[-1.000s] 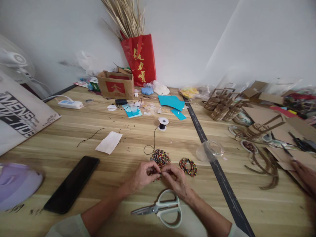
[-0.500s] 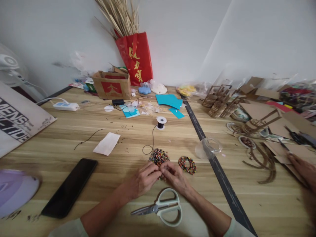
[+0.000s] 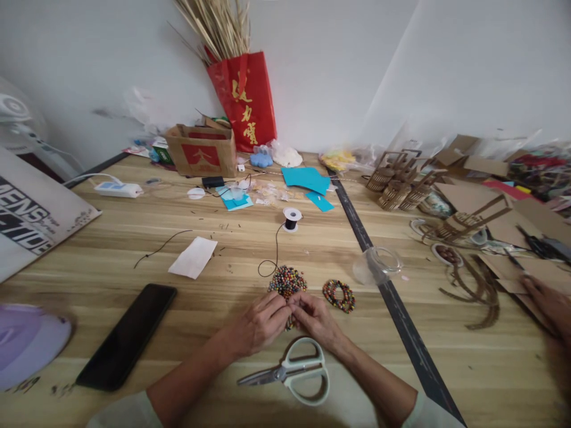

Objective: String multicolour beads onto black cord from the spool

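My left hand (image 3: 257,325) and my right hand (image 3: 316,320) meet fingertip to fingertip on the wooden table (image 3: 111,249), both pinched at the near edge of a pile of small coloured beads (image 3: 288,279). What the fingertips pinch is too small to make out. A thin black thread (image 3: 273,252) runs from the pile up to a small spool (image 3: 291,218). A finished ring of coloured beads (image 3: 339,295) lies just right of my right hand. White-handled scissors (image 3: 292,373) lie between my forearms.
A black phone (image 3: 127,336) lies left, a white paper slip (image 3: 193,257) beyond it. A clear plastic cup (image 3: 377,266) lies on its side by the dark table seam (image 3: 401,333). Cardboard pieces (image 3: 473,226) and another person's hand (image 3: 546,303) are at right. A red bag (image 3: 243,101) stands at the wall.
My hands have stayed together at the bead pile, with the fingers closing in a little tighter. The camera view has shifted slightly.
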Demonstrator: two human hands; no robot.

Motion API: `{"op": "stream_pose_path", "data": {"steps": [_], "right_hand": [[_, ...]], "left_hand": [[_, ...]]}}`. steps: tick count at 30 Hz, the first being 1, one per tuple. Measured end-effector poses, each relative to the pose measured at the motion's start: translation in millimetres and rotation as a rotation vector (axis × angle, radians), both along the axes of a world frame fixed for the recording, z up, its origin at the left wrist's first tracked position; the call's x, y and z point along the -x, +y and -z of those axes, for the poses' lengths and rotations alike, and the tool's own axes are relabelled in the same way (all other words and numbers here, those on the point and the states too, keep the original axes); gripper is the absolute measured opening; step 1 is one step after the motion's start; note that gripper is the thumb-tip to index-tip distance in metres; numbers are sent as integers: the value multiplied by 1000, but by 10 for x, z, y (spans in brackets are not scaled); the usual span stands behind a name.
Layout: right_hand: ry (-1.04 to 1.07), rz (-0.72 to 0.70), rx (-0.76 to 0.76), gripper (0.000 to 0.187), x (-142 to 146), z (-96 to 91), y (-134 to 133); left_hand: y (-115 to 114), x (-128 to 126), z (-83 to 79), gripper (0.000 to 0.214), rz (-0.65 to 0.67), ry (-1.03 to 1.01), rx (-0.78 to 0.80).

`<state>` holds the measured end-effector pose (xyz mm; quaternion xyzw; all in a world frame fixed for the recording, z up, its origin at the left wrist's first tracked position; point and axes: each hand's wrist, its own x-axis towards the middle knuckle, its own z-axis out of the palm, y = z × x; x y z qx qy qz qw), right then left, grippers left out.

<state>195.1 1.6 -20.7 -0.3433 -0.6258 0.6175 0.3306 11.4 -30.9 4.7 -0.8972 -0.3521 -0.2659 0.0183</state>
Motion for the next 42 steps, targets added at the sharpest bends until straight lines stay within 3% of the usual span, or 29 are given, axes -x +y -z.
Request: {"op": "stream_pose_path", "data": {"steps": [6, 10, 14, 18, 22, 25, 31, 42], "right_hand": [[8, -7, -61, 32, 3, -6, -10], [-15, -3, -268, 22, -31, -50, -24], [-113, -40, -518, 14, -77, -43, -40], [-150, -54, -687, 13, -84, 1, -39], [-118, -79, -744, 9, -64, -12, -31], [-100, -104, -746, 10, -58, -33, -25], [-95, -136, -717, 13, -70, -47, -16], [-128, -119, -721, 14, -84, -111, -32]], "left_hand": [[7, -1, 3, 15, -13, -41, 67], [21, -16, 11, 14, -66, -167, 200], [43, -37, 30, 16, -152, -390, 480], [83, -38, 69, 9, -249, -579, 858], [133, -2, 87, 8, -168, -835, 1189], [167, 34, 74, 17, -133, -950, 1326], [198, 64, 133, 31, -109, -1074, 1468], [205, 66, 223, 32, -83, -1110, 1478]]}}
